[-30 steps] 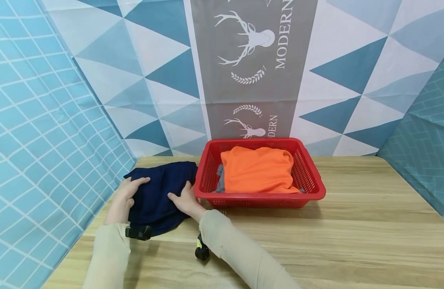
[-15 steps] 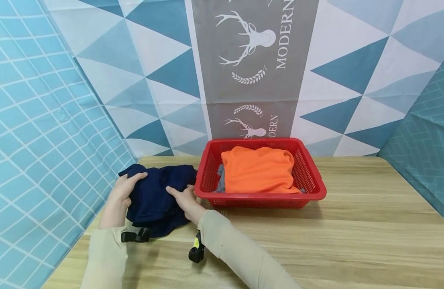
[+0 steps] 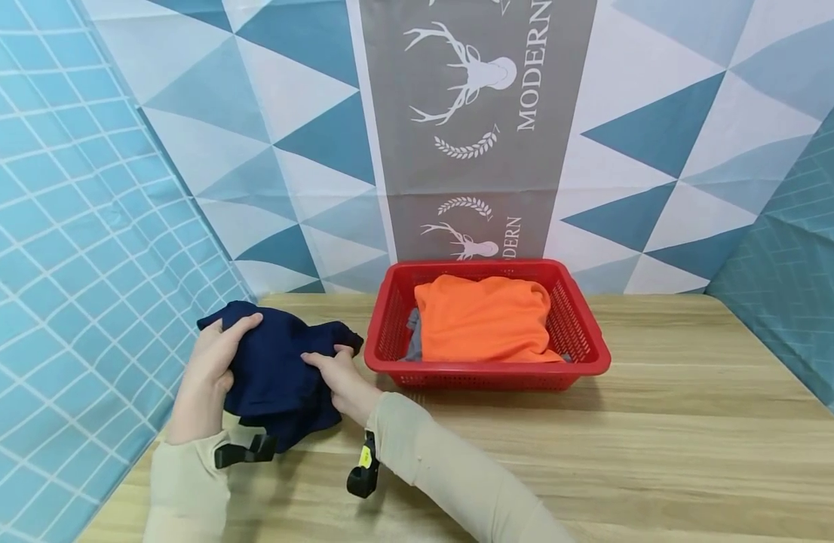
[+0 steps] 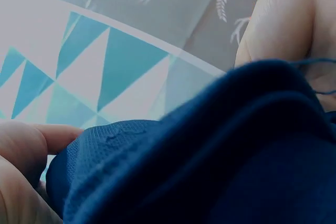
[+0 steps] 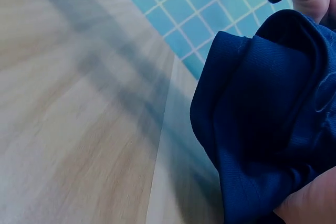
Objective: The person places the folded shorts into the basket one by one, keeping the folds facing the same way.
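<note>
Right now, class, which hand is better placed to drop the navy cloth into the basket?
Probably the right hand: it grips the navy cloth on the side nearest the red basket; the left hand holds the far edge.

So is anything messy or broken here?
Nothing looks broken or spilled. The navy cloth is bunched up in both hands, left hand and right hand. In the red basket, a grey cloth pokes out beside the orange one.
</note>
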Action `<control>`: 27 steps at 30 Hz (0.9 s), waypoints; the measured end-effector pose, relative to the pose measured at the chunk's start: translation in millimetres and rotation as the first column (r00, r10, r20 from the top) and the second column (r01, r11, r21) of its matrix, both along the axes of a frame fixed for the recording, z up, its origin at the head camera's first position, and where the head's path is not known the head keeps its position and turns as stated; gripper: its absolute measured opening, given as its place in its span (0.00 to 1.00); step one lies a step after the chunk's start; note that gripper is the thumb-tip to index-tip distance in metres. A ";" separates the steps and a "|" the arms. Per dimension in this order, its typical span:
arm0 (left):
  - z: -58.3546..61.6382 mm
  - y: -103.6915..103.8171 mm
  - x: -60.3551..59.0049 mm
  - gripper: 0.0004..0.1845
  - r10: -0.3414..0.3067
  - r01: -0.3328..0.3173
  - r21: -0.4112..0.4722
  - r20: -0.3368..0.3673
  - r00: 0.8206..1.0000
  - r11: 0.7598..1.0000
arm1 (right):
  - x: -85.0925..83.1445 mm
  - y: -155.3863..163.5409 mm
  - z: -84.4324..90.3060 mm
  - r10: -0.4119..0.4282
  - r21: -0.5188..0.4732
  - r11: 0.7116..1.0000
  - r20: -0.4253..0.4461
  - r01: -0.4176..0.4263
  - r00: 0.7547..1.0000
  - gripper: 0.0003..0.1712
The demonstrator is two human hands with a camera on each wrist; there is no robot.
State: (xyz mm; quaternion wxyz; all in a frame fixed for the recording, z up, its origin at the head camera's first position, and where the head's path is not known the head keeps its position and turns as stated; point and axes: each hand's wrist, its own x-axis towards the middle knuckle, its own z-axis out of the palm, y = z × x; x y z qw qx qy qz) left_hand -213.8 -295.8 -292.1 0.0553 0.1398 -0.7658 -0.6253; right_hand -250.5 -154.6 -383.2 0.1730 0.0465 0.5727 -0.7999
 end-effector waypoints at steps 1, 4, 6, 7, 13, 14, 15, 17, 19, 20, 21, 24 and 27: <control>1.1 0.0 1.4 0.15 -0.001 0.001 0.014 -0.018 1.000 1.000 | 0.6 -0.3 1.7 0.004 -0.015 1.000 0.004 -0.004 1.000 0.40; 4.0 1.2 4.2 0.15 0.011 -0.009 0.034 -0.055 0.998 0.999 | 2.8 -0.3 6.4 0.021 -0.049 0.999 0.013 -0.021 1.000 0.42; 6.3 2.1 6.4 0.15 0.026 -0.024 0.039 -0.060 0.998 0.999 | 4.4 0.2 9.4 0.033 -0.056 0.998 0.015 -0.032 0.999 0.42; 7.3 2.6 7.4 0.16 0.040 -0.038 0.036 -0.062 0.997 0.999 | 5.1 0.6 10.9 0.037 -0.057 0.998 0.015 -0.036 0.999 0.42; 15.4 3.4 14.6 0.17 0.084 -0.086 -0.016 -0.090 0.992 0.996 | 4.7 4.3 21.2 0.068 -0.020 0.997 -0.031 -0.068 0.997 0.39; 16.8 3.5 15.9 0.17 0.077 -0.079 -0.017 -0.098 0.992 0.997 | 4.7 5.2 23.2 0.071 -0.014 0.997 -0.038 -0.071 0.997 0.39; 18.2 3.6 17.2 0.16 0.067 -0.068 -0.011 -0.105 0.992 0.998 | 4.7 5.9 25.1 0.074 -0.010 0.997 -0.045 -0.074 0.996 0.38; 20.8 4.7 19.4 0.15 0.055 -0.053 0.023 -0.125 0.991 0.998 | 4.7 7.6 29.1 0.085 -0.006 0.996 -0.053 -0.085 0.995 0.38; 23.4 6.4 21.8 0.13 0.047 -0.037 0.069 -0.148 0.988 0.997 | 5.1 9.4 33.3 0.093 -0.010 0.996 -0.055 -0.094 0.994 0.37; 24.8 7.5 22.9 0.12 0.047 -0.031 0.098 -0.163 0.986 0.995 | 5.3 10.2 35.6 0.098 -0.014 0.995 -0.055 -0.099 0.994 0.36; 26.3 8.8 24.1 0.12 0.049 -0.030 0.113 -0.176 0.983 0.993 | 5.2 10.9 37.9 0.103 -0.019 0.994 -0.057 -0.105 0.993 0.36; 31.6 13.5 27.6 0.11 0.042 -0.012 0.136 -0.220 0.975 0.991 | 4.1 14.1 45.6 0.113 -0.033 0.993 -0.066 -0.115 0.991 0.35; 36.9 18.6 29.9 0.11 0.028 0.009 0.136 -0.264 0.964 0.991 | 1.1 18.9 53.4 0.123 -0.046 0.991 -0.079 -0.127 0.989 0.35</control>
